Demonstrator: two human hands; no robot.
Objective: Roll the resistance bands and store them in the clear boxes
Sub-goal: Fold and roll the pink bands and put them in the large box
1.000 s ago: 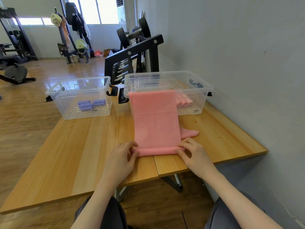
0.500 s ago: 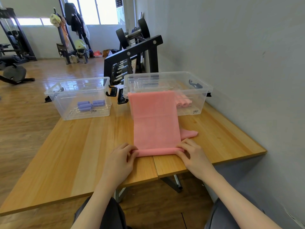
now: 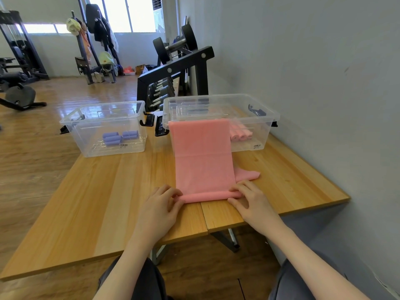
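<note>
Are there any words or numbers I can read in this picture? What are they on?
None can be read.
Sticker on the left clear box: a barcode label, print too small to read.
Sticker on the right clear box: also too small and blurred to read.

The matt pink rubbery resistance band (image 3: 203, 156) lies over smooth, satin pale wooden tabletop (image 3: 121, 191) beside 2 glossy clear plastic boxes (image 3: 104, 128) (image 3: 249, 118), before the black matt-painted metal dumbbell rack (image 3: 173, 70).
</note>
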